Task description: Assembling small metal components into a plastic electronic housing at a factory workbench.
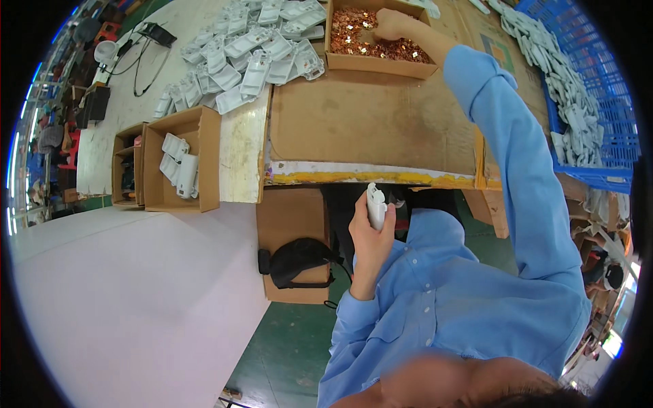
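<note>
My left hand [369, 241], just below the front edge of the worktable, is closed around a white plastic housing [376, 207] that stands nearly upright between thumb and fingers. My right arm stretches across the table to a cardboard box [381, 66] filled with small shiny copper-coloured metal pieces [350, 32]. Inside that box my right hand [396, 26] has its fingers curled down among the pieces. Whatever the fingertips pinch is hidden. Left of the box lies a heap of white plastic housings [255, 71].
A cardboard sheet [371, 122] covers the table in front of me. Two small cartons [212, 160] stand at the left, one with white housings. On the right is a blue crate [612, 102] with many white parts. A black bag [299, 262] lies on cardboard below the table.
</note>
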Motion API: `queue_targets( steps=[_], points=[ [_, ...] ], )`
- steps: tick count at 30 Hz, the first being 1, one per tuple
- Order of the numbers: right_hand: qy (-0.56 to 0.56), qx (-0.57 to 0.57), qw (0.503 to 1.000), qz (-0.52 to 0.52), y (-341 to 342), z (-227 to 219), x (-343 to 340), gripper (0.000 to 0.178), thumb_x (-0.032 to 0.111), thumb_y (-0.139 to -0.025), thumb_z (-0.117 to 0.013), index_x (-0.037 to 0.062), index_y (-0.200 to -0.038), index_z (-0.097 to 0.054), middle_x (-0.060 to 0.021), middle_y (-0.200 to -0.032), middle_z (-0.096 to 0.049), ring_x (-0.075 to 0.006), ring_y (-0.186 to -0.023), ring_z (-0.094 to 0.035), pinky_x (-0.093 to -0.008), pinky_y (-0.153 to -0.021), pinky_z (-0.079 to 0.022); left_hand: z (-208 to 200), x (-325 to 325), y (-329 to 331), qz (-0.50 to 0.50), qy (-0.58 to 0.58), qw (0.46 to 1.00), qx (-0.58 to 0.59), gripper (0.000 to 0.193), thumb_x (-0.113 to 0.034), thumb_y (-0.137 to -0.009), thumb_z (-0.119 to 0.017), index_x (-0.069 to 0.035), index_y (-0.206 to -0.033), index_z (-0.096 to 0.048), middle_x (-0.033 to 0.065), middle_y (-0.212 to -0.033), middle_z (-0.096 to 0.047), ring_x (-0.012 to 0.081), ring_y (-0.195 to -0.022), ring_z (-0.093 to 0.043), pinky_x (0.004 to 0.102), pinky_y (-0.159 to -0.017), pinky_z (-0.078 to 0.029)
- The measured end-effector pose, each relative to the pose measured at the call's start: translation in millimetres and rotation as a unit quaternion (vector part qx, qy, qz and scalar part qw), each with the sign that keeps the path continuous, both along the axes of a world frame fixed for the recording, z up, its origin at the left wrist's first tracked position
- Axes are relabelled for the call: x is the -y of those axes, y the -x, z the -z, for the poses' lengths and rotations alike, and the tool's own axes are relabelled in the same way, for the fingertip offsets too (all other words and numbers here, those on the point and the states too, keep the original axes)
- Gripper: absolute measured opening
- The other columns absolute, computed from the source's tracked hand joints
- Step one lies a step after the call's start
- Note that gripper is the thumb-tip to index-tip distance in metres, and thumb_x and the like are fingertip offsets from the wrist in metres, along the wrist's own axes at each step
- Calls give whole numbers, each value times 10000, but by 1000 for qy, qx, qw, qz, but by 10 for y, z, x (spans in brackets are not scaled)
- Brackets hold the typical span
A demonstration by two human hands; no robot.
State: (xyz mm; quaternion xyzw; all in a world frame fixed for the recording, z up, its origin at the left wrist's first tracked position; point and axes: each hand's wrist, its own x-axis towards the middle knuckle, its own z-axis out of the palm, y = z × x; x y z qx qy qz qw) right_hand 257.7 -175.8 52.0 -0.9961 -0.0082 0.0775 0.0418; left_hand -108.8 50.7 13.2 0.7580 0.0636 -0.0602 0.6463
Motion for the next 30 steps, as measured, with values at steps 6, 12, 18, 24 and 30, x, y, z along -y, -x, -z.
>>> queue_targets(
  steps=[6, 12, 18, 24, 30],
  points=[
    [-44, -21, 999, 22, -46, -29, 14, 358, 245, -763, -661, -71, -930, -691, -243, -989, -684, -354, -895, -675, -424, -788, -535, 52, 14, -5, -13, -8, 1000, 4, 442, -138, -854, -701, 33, -1223, -528, 184, -1004, -662, 235, -880, -658, 331, -789, -513],
    [-53, 5, 998, 30, -54, 35, 39, 323, 226, -765, -649, -59, -911, -689, -235, -981, -687, -349, -896, -675, -441, -797, -528, 64, 47, -17, -13, -7, 1000, 4, 444, -138, -849, -706, 32, -1219, -530, 186, -1005, -664, 237, -885, -663, 330, -789, -516],
    [-27, -16, 999, 36, 38, -67, -77, 394, 215, -784, -644, -59, -1066, -621, -261, -1062, -660, -382, -1017, -643, -471, -885, -502, 104, 48, -22, -13, -12, 1000, 4, 437, -133, -848, -706, 32, -1213, -531, 183, -992, -664, 233, -875, -660, 328, -788, -513],
    [-19, -7, 1000, 15, -55, -8, -87, 325, 219, -792, -647, -78, -924, -646, -258, -955, -681, -388, -919, -669, -451, -835, -523, 118, 58, -42, -16, -12, 1000, -2, 436, -138, -850, -705, 29, -1214, -533, 181, -994, -663, 229, -876, -656, 329, -786, -511],
    [-180, -77, 980, 18, -181, -58, 79, 272, 262, -742, -691, 12, -649, -640, -76, -611, -617, -160, -561, -575, -307, -531, -458, 109, 56, -66, -10, -5, 1000, -5, 425, -136, -864, -686, 30, -1221, -524, 154, -953, -651, 197, -812, -647, 309, -747, -513]
  ],
)
